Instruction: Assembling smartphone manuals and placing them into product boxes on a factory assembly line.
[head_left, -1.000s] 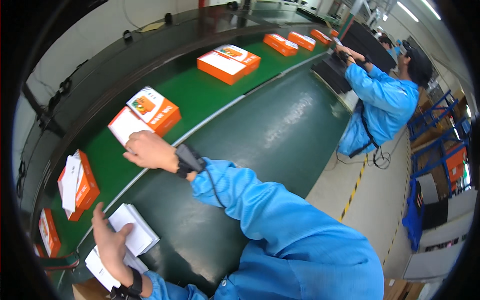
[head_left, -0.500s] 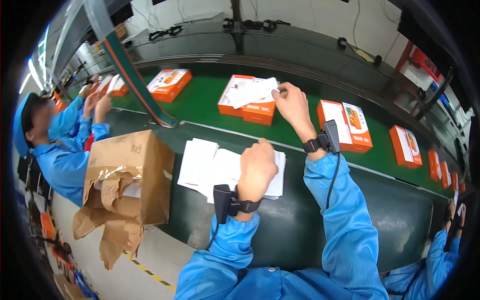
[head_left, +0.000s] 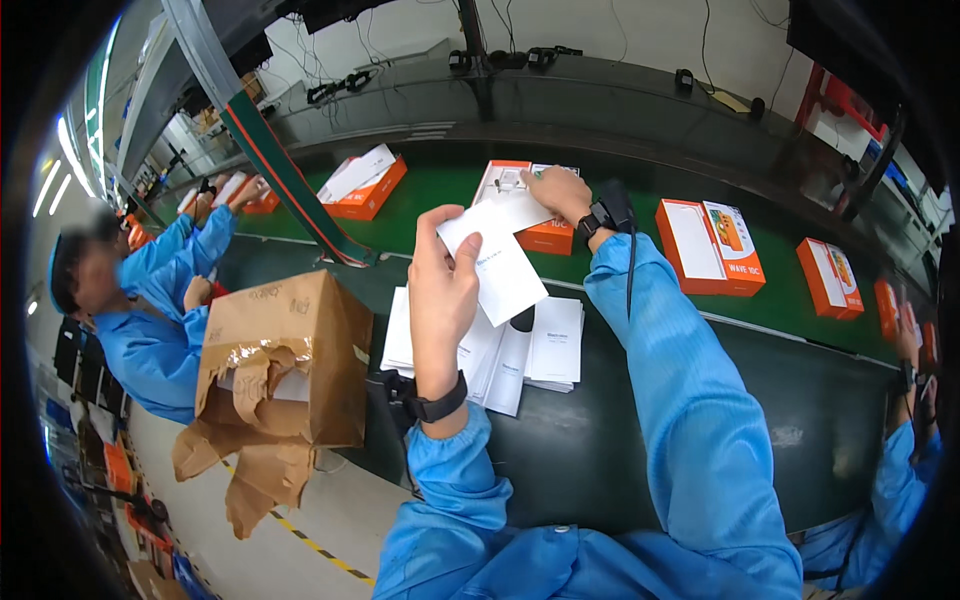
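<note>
My left hand point(head_left: 445, 285) is raised over the bench, pinching a white booklet point(head_left: 505, 280) between thumb and fingers. Below it, a spread pile of white booklets point(head_left: 556, 345) lies on the bench, partly covered by that hand. My right hand point(head_left: 560, 192) reaches over an open orange-and-white box point(head_left: 549, 238) on the green belt, its fingers closed at the edge of a white card point(head_left: 524, 211). Small white items show inside the box's left half, beside the right fingertips. The held booklet overlaps the card's lower left part in the picture.
A torn cardboard carton point(head_left: 338, 370) stands left of the booklets. More orange boxes point(head_left: 708, 250) sit along the green belt point(head_left: 620, 245). A slanted metal post point(head_left: 270, 160) rises at left. A co-worker in blue point(head_left: 150, 345) is at left; another's sleeve point(head_left: 890, 490) shows at right.
My left hand has risen from the pile with a booklet. My right hand has moved slightly left, and the white card has shifted, uncovering the box's inside. The boxes sit farther right in view.
</note>
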